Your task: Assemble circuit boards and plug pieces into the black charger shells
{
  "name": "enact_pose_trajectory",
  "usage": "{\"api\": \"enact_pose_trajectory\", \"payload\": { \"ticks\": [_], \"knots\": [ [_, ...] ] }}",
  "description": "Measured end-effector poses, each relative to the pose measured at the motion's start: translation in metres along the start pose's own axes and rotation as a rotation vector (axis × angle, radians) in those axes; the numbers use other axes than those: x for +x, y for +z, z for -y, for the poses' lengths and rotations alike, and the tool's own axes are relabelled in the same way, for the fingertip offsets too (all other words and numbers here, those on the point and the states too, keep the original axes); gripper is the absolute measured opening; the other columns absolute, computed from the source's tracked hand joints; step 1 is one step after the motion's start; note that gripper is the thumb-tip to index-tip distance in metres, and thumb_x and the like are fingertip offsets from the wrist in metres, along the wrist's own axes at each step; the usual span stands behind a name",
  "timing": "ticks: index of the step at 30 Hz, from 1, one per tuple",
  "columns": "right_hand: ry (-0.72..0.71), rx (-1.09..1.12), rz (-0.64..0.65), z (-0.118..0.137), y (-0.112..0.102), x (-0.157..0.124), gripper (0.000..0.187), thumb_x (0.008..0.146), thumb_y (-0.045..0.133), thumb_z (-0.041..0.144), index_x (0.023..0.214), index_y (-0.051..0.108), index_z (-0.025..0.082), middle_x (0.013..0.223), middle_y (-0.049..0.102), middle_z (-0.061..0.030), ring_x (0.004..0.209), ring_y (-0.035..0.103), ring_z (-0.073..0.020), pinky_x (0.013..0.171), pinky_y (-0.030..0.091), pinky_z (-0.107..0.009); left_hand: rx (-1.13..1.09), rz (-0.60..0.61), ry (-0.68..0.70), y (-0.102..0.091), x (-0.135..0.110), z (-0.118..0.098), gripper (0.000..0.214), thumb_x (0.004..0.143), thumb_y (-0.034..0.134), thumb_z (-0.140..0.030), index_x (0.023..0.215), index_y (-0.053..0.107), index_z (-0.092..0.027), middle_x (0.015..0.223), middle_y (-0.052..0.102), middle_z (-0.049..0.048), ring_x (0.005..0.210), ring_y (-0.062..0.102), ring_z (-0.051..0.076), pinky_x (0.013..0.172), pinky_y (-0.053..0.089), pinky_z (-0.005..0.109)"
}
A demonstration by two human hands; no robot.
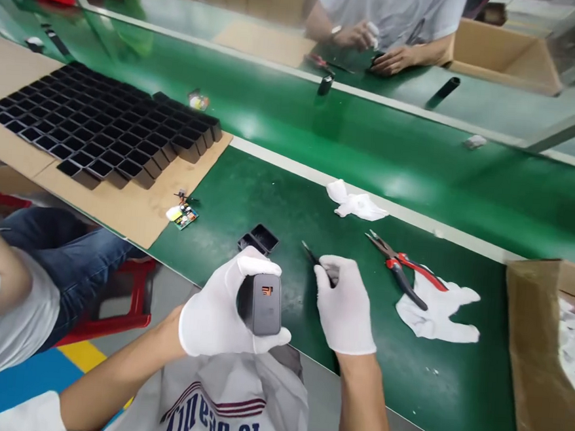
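My left hand (222,306), in a white glove, is wrapped round a dark grey charger block (260,303) with a small orange mark, held just off the table's near edge. My right hand (344,306), also gloved, rests on the green mat and pinches black tweezers (314,257) whose tips point up and left. A single empty black shell (260,238) lies on the mat just beyond the charger.
Rows of black shells (101,130) stand on cardboard at the left, with a small circuit board (183,215) beside them. Red-handled pliers (400,268), a spare white glove (438,311) and a crumpled cloth (354,204) lie to the right. A cardboard box (533,364) sits at far right. Another person's hands (378,48) work across the belt; a seated person (26,289) is at my left.
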State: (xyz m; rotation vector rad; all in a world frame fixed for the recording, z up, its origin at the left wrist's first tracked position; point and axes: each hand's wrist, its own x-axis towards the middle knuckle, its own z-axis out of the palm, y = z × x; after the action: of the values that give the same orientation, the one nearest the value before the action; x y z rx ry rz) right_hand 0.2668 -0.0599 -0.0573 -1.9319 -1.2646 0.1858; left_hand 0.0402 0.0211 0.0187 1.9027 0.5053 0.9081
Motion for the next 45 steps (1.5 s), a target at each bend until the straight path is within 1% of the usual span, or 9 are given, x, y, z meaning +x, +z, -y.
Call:
{"api": "enact_pose_trajectory", "payload": {
  "ticks": [2, 5, 11, 28, 33, 36, 38, 42, 45],
  "knots": [
    [-0.043, 0.033, 0.042, 0.016, -0.016, 0.001, 0.03, 0.108, 0.056, 0.034, 0.132, 0.069, 0.021, 0.1, 0.071, -0.007, 0.082, 0.073, -0.0214, 0.075, 0.062, -0.037, 0.044, -0.006, -0.022, -0.005, -0.001, -0.002, 0.057, 0.081, 0.085, -0.025, 0.126, 0.051, -0.028, 0.102, 0.065, 0.0019, 0.084, 0.068, 0.019, 0.077, 0.061, 0.037],
    [-0.167, 0.095, 0.177, 0.059, -0.044, -0.001, 0.027, 0.105, 0.059, 0.022, 0.125, 0.075, 0.03, 0.105, 0.071, -0.0058, 0.095, 0.074, -0.021, 0.077, 0.062, -0.032, 0.118, 0.019, -0.067, -0.013, -0.003, -0.006, 0.057, 0.081, 0.081, -0.023, 0.129, 0.05, -0.028, 0.099, 0.061, -0.0005, 0.071, 0.063, 0.014, 0.064, 0.055, 0.031],
    [-0.266, 0.136, 0.336, 0.123, -0.072, -0.002, 0.025, 0.104, 0.066, 0.017, 0.119, 0.081, 0.03, 0.074, 0.066, 0.005, 0.056, 0.061, -0.0097, 0.052, 0.048, -0.022, 0.371, 0.032, -0.033, -0.027, -0.004, -0.013, 0.053, 0.079, 0.077, -0.028, 0.125, 0.053, -0.029, 0.096, 0.064, -0.0022, 0.069, 0.068, 0.016, 0.062, 0.053, 0.031],
    [-0.319, -0.025, 0.328, 0.141, -0.067, 0.003, 0.022, 0.101, 0.065, 0.021, 0.105, 0.085, 0.027, 0.062, 0.054, 0.008, 0.049, 0.049, -0.0077, 0.047, 0.039, -0.022, 0.592, 0.048, 0.105, -0.036, -0.006, -0.01, 0.052, 0.079, 0.074, -0.027, 0.129, 0.058, -0.026, 0.096, 0.07, -0.0002, 0.073, 0.07, 0.017, 0.066, 0.051, 0.03],
    [-0.217, -0.002, 0.277, 0.115, -0.069, -0.001, 0.019, 0.101, 0.07, 0.024, 0.112, 0.083, 0.031, 0.074, 0.068, 0.0061, 0.06, 0.06, -0.0105, 0.057, 0.047, -0.024, 0.387, -0.013, -0.024, -0.029, -0.008, -0.006, 0.051, 0.082, 0.083, -0.029, 0.127, 0.059, -0.028, 0.099, 0.066, 0.0001, 0.084, 0.068, 0.019, 0.076, 0.054, 0.033],
    [-0.098, -0.132, 0.113, 0.067, -0.051, -0.006, 0.017, 0.101, 0.072, 0.028, 0.115, 0.083, 0.029, 0.093, 0.079, 0.0004, 0.079, 0.071, -0.0179, 0.072, 0.053, -0.03, 0.307, -0.111, -0.091, -0.023, -0.011, -0.003, 0.055, 0.082, 0.091, -0.051, 0.126, 0.067, -0.029, 0.109, 0.062, 0.0039, 0.102, 0.064, 0.025, 0.093, 0.055, 0.041],
    [-0.13, -0.251, 0.011, 0.036, -0.033, -0.013, 0.019, 0.102, 0.069, 0.029, 0.109, 0.084, 0.021, 0.092, 0.08, -0.0063, 0.083, 0.073, -0.024, 0.078, 0.053, -0.036, 0.224, -0.145, -0.144, -0.017, -0.013, -0.003, 0.062, 0.079, 0.09, -0.068, 0.126, 0.072, -0.03, 0.111, 0.059, 0.0049, 0.104, 0.062, 0.026, 0.094, 0.055, 0.042],
    [-0.105, -0.417, 0.062, 0.002, -0.018, -0.025, 0.018, 0.101, 0.068, 0.028, 0.107, 0.085, 0.024, 0.098, 0.081, -0.0093, 0.088, 0.071, -0.0276, 0.081, 0.05, -0.04, -0.277, -0.139, -0.399, 0.002, -0.017, -0.003, 0.075, 0.068, 0.096, -0.073, 0.125, 0.073, -0.03, 0.116, 0.069, 0.006, 0.105, 0.068, 0.027, 0.091, 0.056, 0.039],
    [-0.034, -0.501, 0.024, -0.012, -0.04, -0.022, 0.024, 0.104, 0.066, 0.034, 0.12, 0.081, 0.025, 0.111, 0.082, -0.0102, 0.107, 0.071, -0.0295, 0.092, 0.049, -0.042, -0.627, -0.114, -0.663, 0.026, -0.017, -0.003, 0.08, 0.062, 0.102, -0.067, 0.123, 0.07, -0.027, 0.116, 0.074, 0.0067, 0.102, 0.07, 0.028, 0.084, 0.055, 0.036]
  ]
}}
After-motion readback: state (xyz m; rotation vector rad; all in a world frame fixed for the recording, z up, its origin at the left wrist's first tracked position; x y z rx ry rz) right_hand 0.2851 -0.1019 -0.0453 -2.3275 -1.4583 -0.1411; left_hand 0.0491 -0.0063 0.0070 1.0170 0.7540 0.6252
